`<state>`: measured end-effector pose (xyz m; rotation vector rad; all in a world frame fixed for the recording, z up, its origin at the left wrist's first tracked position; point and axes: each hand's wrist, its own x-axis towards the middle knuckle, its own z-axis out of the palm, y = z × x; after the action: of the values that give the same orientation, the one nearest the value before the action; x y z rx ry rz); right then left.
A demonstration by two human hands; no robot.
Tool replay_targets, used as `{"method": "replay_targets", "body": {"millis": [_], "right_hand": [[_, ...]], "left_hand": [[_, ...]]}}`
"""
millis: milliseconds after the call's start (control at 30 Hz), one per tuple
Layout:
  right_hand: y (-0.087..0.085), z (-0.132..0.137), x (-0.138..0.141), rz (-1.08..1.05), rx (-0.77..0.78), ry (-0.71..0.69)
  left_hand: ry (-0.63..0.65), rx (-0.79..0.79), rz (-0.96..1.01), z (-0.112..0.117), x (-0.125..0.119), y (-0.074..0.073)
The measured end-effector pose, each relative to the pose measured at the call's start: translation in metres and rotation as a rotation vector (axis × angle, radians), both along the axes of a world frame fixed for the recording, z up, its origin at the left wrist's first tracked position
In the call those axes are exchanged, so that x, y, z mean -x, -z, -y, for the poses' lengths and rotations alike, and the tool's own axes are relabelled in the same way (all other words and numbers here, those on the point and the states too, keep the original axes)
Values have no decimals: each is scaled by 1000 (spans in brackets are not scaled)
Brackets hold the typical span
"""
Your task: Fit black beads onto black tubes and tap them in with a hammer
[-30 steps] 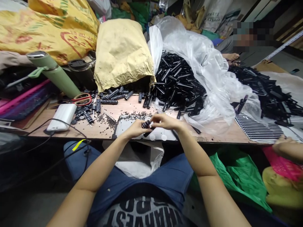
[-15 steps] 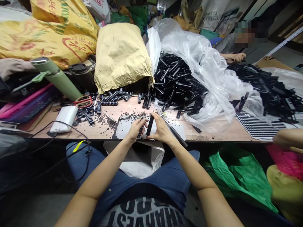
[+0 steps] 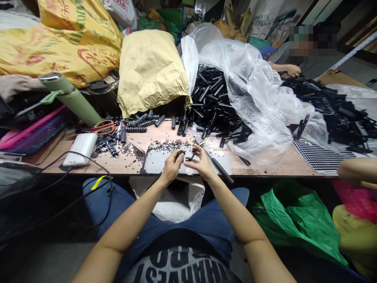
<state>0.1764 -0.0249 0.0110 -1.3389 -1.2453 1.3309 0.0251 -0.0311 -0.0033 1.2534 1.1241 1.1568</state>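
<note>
My left hand point(image 3: 172, 165) and my right hand point(image 3: 200, 163) meet over a pale tray point(image 3: 153, 163) at the front edge of the wooden table point(image 3: 265, 167). Between the fingertips of both hands is a small black part point(image 3: 188, 158); both hands pinch it. A long thin black rod point(image 3: 218, 167) lies slanted just right of my right hand. Tiny black beads point(image 3: 161, 146) are scattered behind my hands.
A heap of black tubes point(image 3: 218, 104) spills from clear plastic point(image 3: 259, 90) behind. A tan paper sack point(image 3: 150, 67), striped stacked pieces point(image 3: 138, 122), scissors point(image 3: 103, 126), a white box point(image 3: 80, 147) and a green flask point(image 3: 70, 98) stand at the left. Another person's forearm point(image 3: 356, 169) rests at the right.
The upright black tube held in my right hand half a second ago has come down; both hands now pinch a small part close together, lower over the tray.
</note>
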Motion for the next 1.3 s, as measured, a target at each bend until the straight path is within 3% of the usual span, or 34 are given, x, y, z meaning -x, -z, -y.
{"method": "replay_targets", "body": {"millis": [133, 233, 400, 533, 700, 867, 967, 1100, 1200, 1300], "right_hand": [[-6, 11, -7, 359, -305, -155], [-10, 18, -5, 471, -481, -264], [-14, 18, 0, 565, -681, -423], [-14, 14, 1, 565, -718, -461], [-4, 12, 1, 501, -622, -454], [12, 9, 6, 484, -537, -400], [27, 5, 11, 560, -512, -321], [46, 1, 11, 706, -467, -187], [48, -1, -9, 856, -450, -132], [41, -3, -45, 1152, -315, 88]], "left_hand": [[-5, 139, 225, -2, -1, -10], [-35, 260, 306, -4, -2, -11], [-109, 292, 419, -5, -7, -12], [-84, 370, 480, -1, -11, -18], [-78, 436, 469, -1, -15, -21], [-60, 488, 392, -9, -14, -11], [-69, 301, 150, -12, -13, 6], [-46, -229, -480, -11, -15, 33], [82, -452, -812, -12, -13, 48], [174, -595, -1027, -14, -4, 52]]}}
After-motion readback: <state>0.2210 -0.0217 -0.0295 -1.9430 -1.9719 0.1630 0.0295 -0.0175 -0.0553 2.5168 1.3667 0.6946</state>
